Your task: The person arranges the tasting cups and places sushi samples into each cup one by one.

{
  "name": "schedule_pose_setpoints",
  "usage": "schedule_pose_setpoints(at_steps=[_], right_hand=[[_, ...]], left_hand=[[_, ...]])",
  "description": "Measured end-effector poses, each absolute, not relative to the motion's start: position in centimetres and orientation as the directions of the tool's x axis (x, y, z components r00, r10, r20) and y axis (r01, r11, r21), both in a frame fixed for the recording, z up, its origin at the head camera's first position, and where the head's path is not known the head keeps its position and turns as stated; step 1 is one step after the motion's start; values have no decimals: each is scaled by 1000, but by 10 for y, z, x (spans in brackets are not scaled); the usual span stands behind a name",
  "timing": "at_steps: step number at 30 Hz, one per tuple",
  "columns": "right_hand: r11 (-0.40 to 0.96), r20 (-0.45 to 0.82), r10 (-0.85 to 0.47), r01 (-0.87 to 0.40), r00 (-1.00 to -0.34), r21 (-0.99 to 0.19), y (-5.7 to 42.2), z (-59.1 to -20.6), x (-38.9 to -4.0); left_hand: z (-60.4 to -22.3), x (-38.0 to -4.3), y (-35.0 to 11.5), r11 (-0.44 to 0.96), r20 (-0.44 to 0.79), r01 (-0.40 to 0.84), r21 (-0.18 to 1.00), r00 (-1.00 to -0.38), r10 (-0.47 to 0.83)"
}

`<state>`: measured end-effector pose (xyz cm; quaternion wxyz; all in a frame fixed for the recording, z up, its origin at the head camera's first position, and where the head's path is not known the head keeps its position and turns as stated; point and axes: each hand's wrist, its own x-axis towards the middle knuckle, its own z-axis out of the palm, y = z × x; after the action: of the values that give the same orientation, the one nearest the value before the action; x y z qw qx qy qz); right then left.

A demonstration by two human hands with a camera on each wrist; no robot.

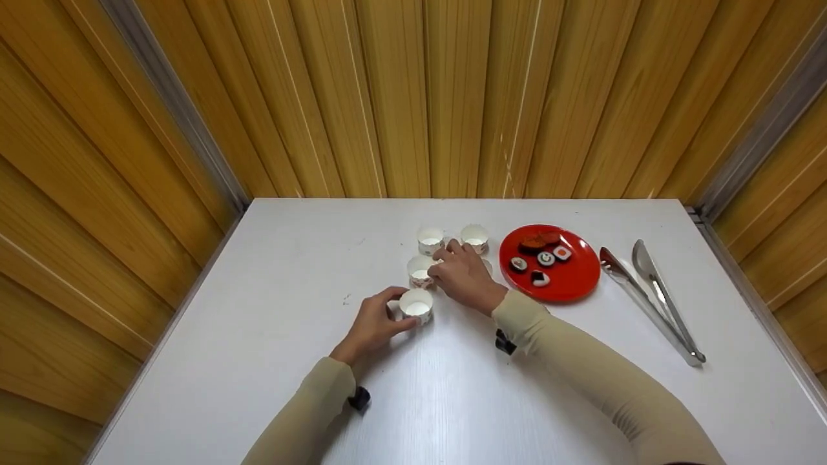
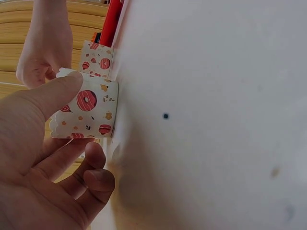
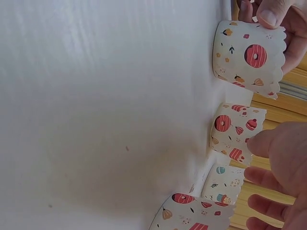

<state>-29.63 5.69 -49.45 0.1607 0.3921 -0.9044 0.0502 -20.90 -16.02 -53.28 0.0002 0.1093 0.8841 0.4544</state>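
Observation:
In the head view my left hand point(image 1: 376, 321) grips the nearest white paper baking cup point(image 1: 417, 306), thumb on its near side and fingers behind. The left wrist view shows this cup point(image 2: 88, 108) printed with doughnuts and its scalloped rim under my thumb. Just beyond it, my right hand point(image 1: 466, 276) reaches over the second paper cup point(image 1: 420, 272), its thumb and index finger at the rim. My right thumb point(image 3: 261, 143) overlaps that cup's edge in the right wrist view, while the other fingers hang apart. The index fingertip is hidden there.
Farther back stand paper cups, one left point(image 1: 431, 240) and one right point(image 1: 475, 237); another point(image 1: 487, 266) is partly hidden behind my right hand. A red plate point(image 1: 578, 284) bears several sushi pieces point(image 1: 546, 259). Metal tongs point(image 1: 659, 303) lie right of it. Wooden-patterned panels point(image 1: 452, 97) enclose the white table point(image 1: 291, 258).

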Motion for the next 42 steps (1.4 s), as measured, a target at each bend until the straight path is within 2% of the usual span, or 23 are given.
schedule_pose_setpoints(at_steps=[10, 21, 35, 42], right_hand=[[698, 310, -689, -715, -655, 41, 56, -494, -296], [677, 377, -697, -733, -610, 64, 58, -495, -294], [685, 318, -694, -728, -646, 17, 60, -494, -293], [653, 331, -713, -758, -618, -8, 68, -491, -290]], left_hand=[[-533, -208, -160, 563, 105, 198, 802, -975, 194], [-531, -208, -161, 568, 115, 212, 795, -973, 201], [-532, -209, -162, 560, 105, 209, 802, -971, 213], [-530, -207, -162, 559, 103, 211, 802, -971, 218]])
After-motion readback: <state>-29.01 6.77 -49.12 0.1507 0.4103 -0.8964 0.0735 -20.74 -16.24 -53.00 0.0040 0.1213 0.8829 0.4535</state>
